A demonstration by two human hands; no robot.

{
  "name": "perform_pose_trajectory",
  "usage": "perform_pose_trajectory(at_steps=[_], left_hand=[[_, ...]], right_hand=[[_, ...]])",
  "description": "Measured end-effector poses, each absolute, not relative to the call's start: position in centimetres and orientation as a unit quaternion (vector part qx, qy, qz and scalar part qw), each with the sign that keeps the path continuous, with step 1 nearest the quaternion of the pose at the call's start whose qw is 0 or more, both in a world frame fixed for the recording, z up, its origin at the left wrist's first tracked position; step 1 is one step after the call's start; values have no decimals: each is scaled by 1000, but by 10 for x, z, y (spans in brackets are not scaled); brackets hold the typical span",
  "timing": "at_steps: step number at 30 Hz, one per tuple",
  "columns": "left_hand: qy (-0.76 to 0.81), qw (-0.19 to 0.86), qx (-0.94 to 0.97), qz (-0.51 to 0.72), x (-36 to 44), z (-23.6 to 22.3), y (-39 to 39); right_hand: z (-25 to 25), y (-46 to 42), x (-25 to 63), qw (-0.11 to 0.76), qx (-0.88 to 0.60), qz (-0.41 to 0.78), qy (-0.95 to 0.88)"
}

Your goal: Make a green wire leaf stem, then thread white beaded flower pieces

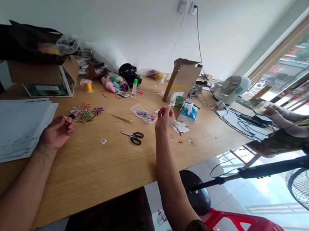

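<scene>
My left hand (pixel 56 133) rests at the near side of the wooden table (pixel 94 179), its fingertips pinched on the stem of a wire-and-bead flower sprig (pixel 85 113) with purple, orange and green petals. My right hand (pixel 165 117) is raised above the table, with finger and thumb pinched together on a thin strand too fine to make out. A small clear tray of beads (pixel 143 113) lies just left of it, and black-handled scissors (pixel 132 137) lie on the wood between my hands. Loose golden wire strands (pixel 121 118) lie nearby.
A stack of papers (pixel 10 128) lies left of my left hand. A cardboard box (pixel 46 80), a yellow thread spool (pixel 88 86) and a glue stick (pixel 134 88) stand beyond. At the far end, tangled black cables (pixel 240 121) lie beside a co-worker's hand (pixel 284 117).
</scene>
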State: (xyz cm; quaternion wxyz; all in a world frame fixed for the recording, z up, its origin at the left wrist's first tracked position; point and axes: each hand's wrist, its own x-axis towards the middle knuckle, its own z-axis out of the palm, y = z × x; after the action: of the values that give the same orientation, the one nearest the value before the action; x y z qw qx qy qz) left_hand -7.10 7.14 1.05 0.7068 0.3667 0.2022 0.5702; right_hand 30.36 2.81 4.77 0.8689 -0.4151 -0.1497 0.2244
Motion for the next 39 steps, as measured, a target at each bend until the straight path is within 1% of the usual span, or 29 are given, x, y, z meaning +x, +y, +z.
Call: perform_pose_trajectory(at_steps=[4,6,9,11,12,14,15,17,18,21,26,32,36,38,39], left_hand=[[176,706,307,613,-85,15,73],[173,705,275,630,-87,19,72],[204,686,231,659,-84,26,67],[231,671,217,670,-79,31,64],[242,667,214,672,-77,33,63],[256,664,215,668,-72,36,60],[259,666,218,664,-69,38,60],[263,670,223,657,-64,40,58],[263,673,226,653,-62,42,57],[250,680,236,648,-54,48,53],[249,693,255,627,-40,62,43],[345,723,294,521,-25,78,37],[383,695,342,503,-32,77,34],[397,664,383,505,-38,69,29],[403,654,403,498,-39,63,25]], right_hand=[[48,26,313,876,-436,161,-124],[51,27,314,868,-452,155,-136],[55,28,304,836,-472,199,-196],[51,26,287,792,-488,254,-266],[46,23,276,758,-496,285,-313],[31,13,254,579,-516,352,-523],[22,7,245,501,-524,340,-599],[6,-5,234,338,-535,265,-728],[-1,-10,232,315,-543,247,-739],[-7,-17,247,288,-570,192,-745],[2,-12,298,263,-629,122,-722],[3,-11,324,190,-614,109,-758],[15,-14,325,128,-583,120,-793],[27,-12,324,92,-586,104,-798],[33,-9,323,91,-602,86,-789]])
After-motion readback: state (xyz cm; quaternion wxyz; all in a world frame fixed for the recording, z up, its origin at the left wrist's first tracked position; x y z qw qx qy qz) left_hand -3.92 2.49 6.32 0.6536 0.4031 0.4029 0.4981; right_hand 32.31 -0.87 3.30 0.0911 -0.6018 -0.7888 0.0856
